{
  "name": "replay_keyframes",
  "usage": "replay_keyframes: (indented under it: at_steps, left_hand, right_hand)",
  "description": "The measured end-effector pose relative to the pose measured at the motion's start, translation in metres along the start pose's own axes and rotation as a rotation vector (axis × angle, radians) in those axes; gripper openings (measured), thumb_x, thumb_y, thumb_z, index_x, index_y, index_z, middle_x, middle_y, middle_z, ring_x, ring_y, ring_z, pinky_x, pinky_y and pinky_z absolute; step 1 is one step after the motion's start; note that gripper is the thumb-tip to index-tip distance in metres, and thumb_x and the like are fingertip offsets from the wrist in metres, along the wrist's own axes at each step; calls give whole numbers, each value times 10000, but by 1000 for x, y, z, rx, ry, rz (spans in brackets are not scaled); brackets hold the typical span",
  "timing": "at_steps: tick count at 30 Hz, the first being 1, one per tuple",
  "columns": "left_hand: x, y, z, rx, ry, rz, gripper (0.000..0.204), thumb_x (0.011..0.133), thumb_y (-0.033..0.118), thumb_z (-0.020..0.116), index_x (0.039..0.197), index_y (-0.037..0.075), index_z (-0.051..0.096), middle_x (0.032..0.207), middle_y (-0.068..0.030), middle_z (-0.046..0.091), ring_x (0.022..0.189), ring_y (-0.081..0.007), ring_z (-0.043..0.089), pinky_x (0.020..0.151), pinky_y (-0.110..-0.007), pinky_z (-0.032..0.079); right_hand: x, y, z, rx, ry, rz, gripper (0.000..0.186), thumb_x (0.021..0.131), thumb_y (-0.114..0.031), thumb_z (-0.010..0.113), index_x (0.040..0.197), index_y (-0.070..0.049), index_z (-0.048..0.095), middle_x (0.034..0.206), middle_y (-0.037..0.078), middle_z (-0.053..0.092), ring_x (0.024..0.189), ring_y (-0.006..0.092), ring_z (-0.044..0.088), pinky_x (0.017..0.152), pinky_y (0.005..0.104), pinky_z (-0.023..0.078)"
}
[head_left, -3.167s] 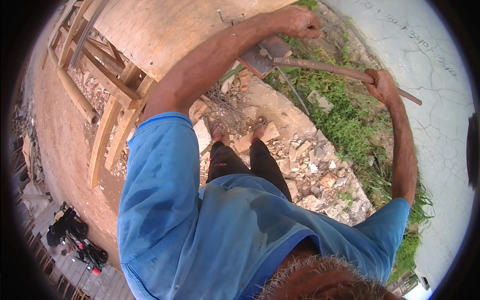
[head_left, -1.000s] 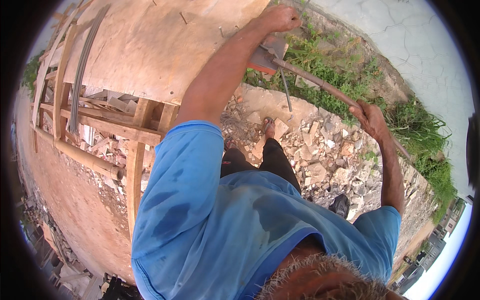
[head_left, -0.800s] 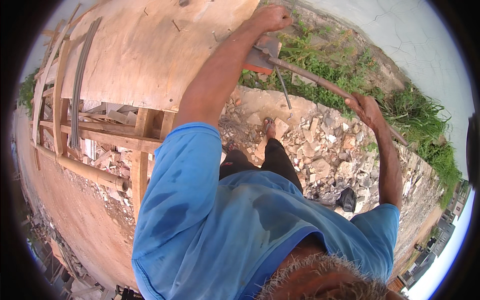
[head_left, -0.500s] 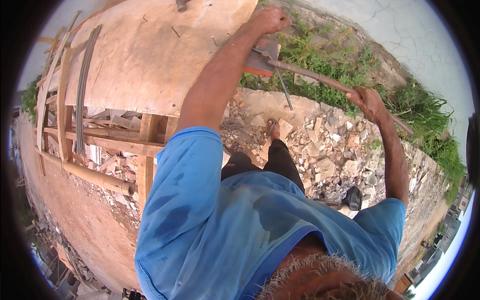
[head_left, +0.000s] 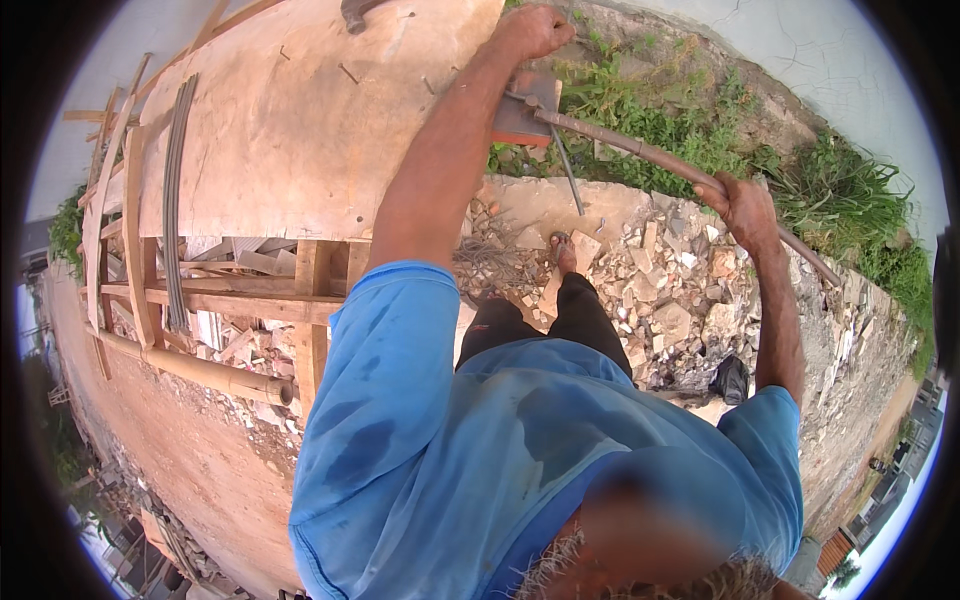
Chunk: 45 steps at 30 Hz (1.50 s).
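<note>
My right hand (head_left: 748, 212) is wrapped round a long brownish metal pipe (head_left: 645, 150). The pipe slants from beyond that hand up to the far edge of a wooden worktop (head_left: 280, 130). Its far end meets a small metal fitting on a dark plate with an orange-red edge (head_left: 521, 138). From beside the fitting a thin grey rod (head_left: 568, 170) sticks out toward me. My left hand (head_left: 535, 32) is closed in a fist just past the plate, at the worktop's right edge. What its fingers hold, if anything, is hidden. My left forearm covers part of the worktop.
Several nails or pegs (head_left: 348, 73) stand up from the worktop, and a dark metal piece (head_left: 356, 14) lies at its far edge. A bundle of thin grey rods (head_left: 177, 205) hangs over the left side. Rubble (head_left: 665, 300) covers the ground by my feet; weeds (head_left: 690, 120) line a pale wall.
The whole view has shifted slightly. Both hands keep their closed grips, and the pipe stays at nearly the same slant against the fitting.
</note>
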<state>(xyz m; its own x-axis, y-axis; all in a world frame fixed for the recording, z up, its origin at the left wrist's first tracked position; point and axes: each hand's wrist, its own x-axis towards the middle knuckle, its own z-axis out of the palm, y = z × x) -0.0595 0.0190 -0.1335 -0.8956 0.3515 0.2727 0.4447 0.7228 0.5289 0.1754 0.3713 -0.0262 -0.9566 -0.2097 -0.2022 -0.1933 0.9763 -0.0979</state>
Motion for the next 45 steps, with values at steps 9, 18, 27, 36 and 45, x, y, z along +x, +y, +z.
replay_keyframes:
  at_steps: [9, 18, 27, 36, 45]
  left_hand:
    - [7, -2, 3, 23, 62, -20, 394, 847, 347, 640, 1031, 7, 713, 1008, -266, 691, 995, -421, 655, 877, -522, 510]
    - [11, -9, 14, 49, 108, 40, 421, 895, 392, 573, 1011, 15, 720, 1009, -270, 690, 1018, -419, 648, 913, -522, 496]
    - [12, -2, 10, 51, -7, -85, 352, 889, 301, 586, 964, -10, 732, 993, -262, 698, 1009, -418, 656, 918, -520, 498]
    - [15, 0, 13, 30, 126, -11, 373, 885, 248, 604, 1141, -11, 686, 1187, -278, 652, 1123, -409, 622, 971, -498, 485]
    - [34, -8, 21, -15, -29, -137, 345, 877, 237, 599, 1091, -12, 706, 1154, -288, 661, 1126, -401, 628, 958, -492, 496]
  right_hand:
    - [-41, -27, 45, 96, 89, 152, 783, 895, -763, 466, 1058, -44, 730, 583, 120, 610, 589, 271, 648, 594, 437, 512]
    - [-19, -13, -22, 47, -58, 34, 840, 881, -791, 450, 1021, -15, 739, 569, 95, 576, 555, 240, 595, 545, 435, 473]
    - [-26, -25, -56, 305, -352, 88, 915, 870, -814, 437, 1103, 26, 715, 571, 68, 522, 548, 213, 570, 512, 430, 438]
    - [-63, -55, -19, 189, -50, 187, 861, 910, -765, 439, 987, 43, 726, 594, 129, 581, 584, 276, 607, 552, 437, 459]
    - [-101, -105, 37, 273, 115, 393, 737, 939, -706, 467, 928, -7, 703, 607, 169, 580, 630, 343, 622, 614, 471, 460]
